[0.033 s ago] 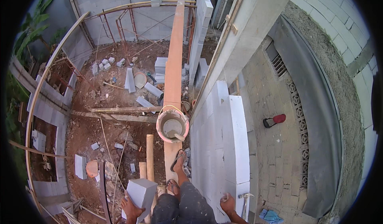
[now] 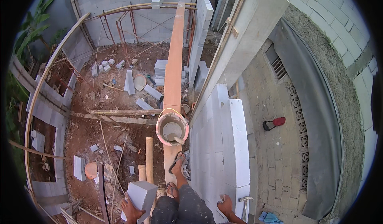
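A light grey lightweight concrete block (image 2: 140, 198) is at my left side, with my left hand (image 2: 131, 210) gripping its outer face, fingers spread over the edge. My right hand (image 2: 225, 205) is curled against the face of the white block wall (image 2: 217, 144); whether anything is inside its fingers is hidden. Beside it, a hammer (image 2: 245, 200) stands or hangs at the wall with its head up. Ahead of my feet, a pinkish bucket (image 2: 158, 133) sits on the plank. Grey mortar (image 2: 172, 129) lies in it, and a handle (image 2: 179, 140) sticks out over the rim.
My sandalled feet stand on a narrow raised plank (image 2: 174, 72) that runs far ahead. Left and below is an earth floor (image 2: 91, 124) with loose blocks, poles and rubble. A concrete column (image 2: 251, 36) rises at the right, beyond which lies a paved strip (image 2: 261, 156).
The view has shifted very slightly, so the bucket and wall appear a little lower. Both hands keep their places.
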### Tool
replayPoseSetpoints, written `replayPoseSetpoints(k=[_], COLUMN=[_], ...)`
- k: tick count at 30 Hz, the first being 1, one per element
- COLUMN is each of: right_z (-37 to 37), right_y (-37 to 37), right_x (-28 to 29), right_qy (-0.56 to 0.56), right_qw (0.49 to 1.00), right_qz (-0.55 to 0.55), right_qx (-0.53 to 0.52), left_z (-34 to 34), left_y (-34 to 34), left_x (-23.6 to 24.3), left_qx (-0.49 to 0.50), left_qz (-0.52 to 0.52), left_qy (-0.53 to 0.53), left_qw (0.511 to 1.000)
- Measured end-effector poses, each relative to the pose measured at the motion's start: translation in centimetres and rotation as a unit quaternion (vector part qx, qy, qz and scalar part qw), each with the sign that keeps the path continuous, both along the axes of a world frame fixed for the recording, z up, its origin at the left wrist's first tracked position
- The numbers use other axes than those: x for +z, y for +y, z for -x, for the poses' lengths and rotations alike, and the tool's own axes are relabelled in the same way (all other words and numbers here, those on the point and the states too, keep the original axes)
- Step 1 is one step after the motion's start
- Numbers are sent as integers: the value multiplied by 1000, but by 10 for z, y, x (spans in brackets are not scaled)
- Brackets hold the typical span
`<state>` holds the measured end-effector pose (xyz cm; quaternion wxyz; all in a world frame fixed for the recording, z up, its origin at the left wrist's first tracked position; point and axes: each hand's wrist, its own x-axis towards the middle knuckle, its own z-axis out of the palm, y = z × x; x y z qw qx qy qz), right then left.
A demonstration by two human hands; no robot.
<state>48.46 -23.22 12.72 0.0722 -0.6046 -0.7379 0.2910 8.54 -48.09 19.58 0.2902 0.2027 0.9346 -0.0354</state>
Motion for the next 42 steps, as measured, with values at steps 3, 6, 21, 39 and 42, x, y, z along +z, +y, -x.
replayPoseSetpoints(k=[3, 6, 21, 39, 42], right_z=[38, 90, 381, 480, 513], right_y=[37, 86, 289, 320, 334], right_x=[-46, -69, -231, -281, -251], right_qy=[32, 26, -154, -438, -424], right_qw=[986, 985, 944, 664, 469], right_qz=[161, 160, 75, -66, -197], right_qx=[22, 59, 282, 603, 749], left_z=[6, 2, -13, -42, -46], left_y=[8, 16, 81, 90, 96], left_x=[-24, -45, -93, -132, -135], left_qx=[-7, -18, 170, 226, 237], left_qz=[-1, 24, 6, 40, 29], left_qy=[-2, 11, -61, -71, -66], left_qw=[1000, 999, 984, 971, 969])
